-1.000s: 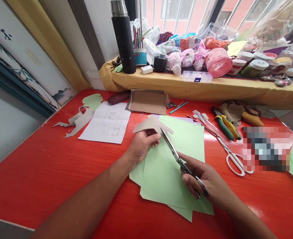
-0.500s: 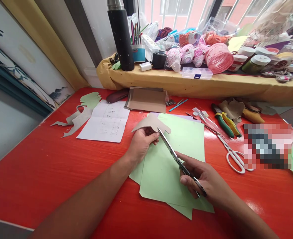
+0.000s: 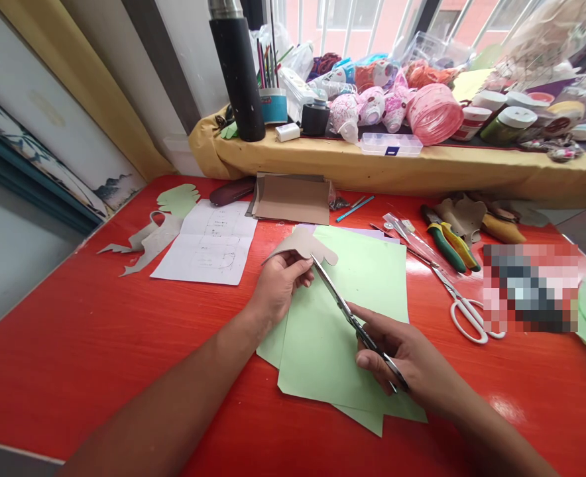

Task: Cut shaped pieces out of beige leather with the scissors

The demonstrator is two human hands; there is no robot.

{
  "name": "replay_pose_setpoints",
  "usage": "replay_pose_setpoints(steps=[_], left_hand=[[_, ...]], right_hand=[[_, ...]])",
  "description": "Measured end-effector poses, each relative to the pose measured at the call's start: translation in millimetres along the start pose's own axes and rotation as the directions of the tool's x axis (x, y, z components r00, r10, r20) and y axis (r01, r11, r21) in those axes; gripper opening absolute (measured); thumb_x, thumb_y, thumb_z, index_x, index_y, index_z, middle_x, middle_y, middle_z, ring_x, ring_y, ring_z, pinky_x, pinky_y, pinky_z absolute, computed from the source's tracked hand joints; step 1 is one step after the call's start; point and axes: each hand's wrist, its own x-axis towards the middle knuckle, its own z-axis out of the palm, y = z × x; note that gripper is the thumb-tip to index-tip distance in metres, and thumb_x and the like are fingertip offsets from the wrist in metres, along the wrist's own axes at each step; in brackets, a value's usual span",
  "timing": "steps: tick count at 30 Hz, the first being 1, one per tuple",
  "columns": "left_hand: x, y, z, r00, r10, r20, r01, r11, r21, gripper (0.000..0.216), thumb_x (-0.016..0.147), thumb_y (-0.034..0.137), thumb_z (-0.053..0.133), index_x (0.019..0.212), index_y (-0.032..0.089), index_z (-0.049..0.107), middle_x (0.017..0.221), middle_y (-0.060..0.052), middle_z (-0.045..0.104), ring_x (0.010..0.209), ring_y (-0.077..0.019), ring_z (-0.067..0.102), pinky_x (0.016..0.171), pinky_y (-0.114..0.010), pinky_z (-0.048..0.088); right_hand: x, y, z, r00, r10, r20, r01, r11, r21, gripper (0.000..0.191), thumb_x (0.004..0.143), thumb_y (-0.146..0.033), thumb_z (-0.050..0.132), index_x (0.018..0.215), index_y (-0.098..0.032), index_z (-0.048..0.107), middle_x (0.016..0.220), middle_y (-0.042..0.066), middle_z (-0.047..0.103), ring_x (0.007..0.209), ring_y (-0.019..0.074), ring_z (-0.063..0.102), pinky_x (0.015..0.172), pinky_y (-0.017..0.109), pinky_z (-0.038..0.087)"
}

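Observation:
My left hand [image 3: 277, 286] pinches a grey-brown card cutout [image 3: 300, 244] and holds it above the red table [image 3: 99, 344]. My right hand [image 3: 406, 361] grips metal scissors [image 3: 347, 313], fingers through the handles. The blades point up and left, and their tips touch the cutout's lower edge. Under both hands lie light green paper sheets [image 3: 352, 298], stacked loosely, with a pale purple sheet showing at their far edge.
A white folded sheet [image 3: 208, 243] and grey and green cutouts [image 3: 156, 225] lie at the left. Brown cardboard [image 3: 293, 199] sits behind. White-handled scissors [image 3: 465, 311] and green-yellow pliers [image 3: 447, 244] lie at the right. A black flask [image 3: 237, 69] and craft supplies crowd the yellow ledge [image 3: 422, 175].
The camera has tilted slightly, so everything sits a little higher and further left. My hands, the cutout and the scissors keep almost the same pose; the blades stay at the cutout's edge.

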Motion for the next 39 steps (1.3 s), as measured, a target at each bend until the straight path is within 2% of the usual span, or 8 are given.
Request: replay_pose_setpoints(steps=[25, 31, 39], left_hand=[[1.9, -2.5, 0.7, 0.995, -0.006, -0.098, -0.005, 0.994, -0.109, 0.030, 0.067, 0.022, 0.094, 0.089, 0.014, 0.074, 0.089, -0.003, 0.069, 0.071, -0.0116, 0.061, 0.064, -0.027, 0.047], [1.6, -2.3, -0.6, 0.998, -0.005, -0.065, 0.000, 0.996, -0.088, 0.029, 0.068, 0.022, 0.093, 0.089, 0.014, 0.075, 0.088, -0.003, 0.069, 0.069, -0.0110, 0.060, 0.063, -0.027, 0.045], [0.1, 1.7, 0.5, 1.000, -0.014, -0.018, 0.013, 0.997, -0.071, 0.032, 0.066, 0.021, 0.094, 0.091, 0.015, 0.075, 0.086, -0.002, 0.068, 0.065, -0.0102, 0.056, 0.058, -0.027, 0.041]], right_hand=[[1.3, 1.2, 1.2, 1.000, 0.007, -0.003, -0.007, 1.000, 0.026, 0.109, 0.081, -0.080, 0.084, 0.166, -0.020, 0.054, 0.069, -0.008, 0.046, 0.052, 0.0123, 0.041, 0.051, 0.029, 0.036], [1.6, 3.3, 1.8, 1.000, -0.025, -0.010, 0.026, 0.998, 0.049, 0.102, 0.083, -0.076, 0.085, 0.164, -0.021, 0.057, 0.067, -0.009, 0.045, 0.051, 0.0119, 0.040, 0.050, 0.029, 0.035], [1.4, 5.4, 4.1, 0.999, -0.046, 0.009, 0.045, 0.994, 0.098, 0.107, 0.084, -0.075, 0.085, 0.167, -0.017, 0.053, 0.069, -0.008, 0.046, 0.052, 0.0125, 0.041, 0.050, 0.029, 0.039]])
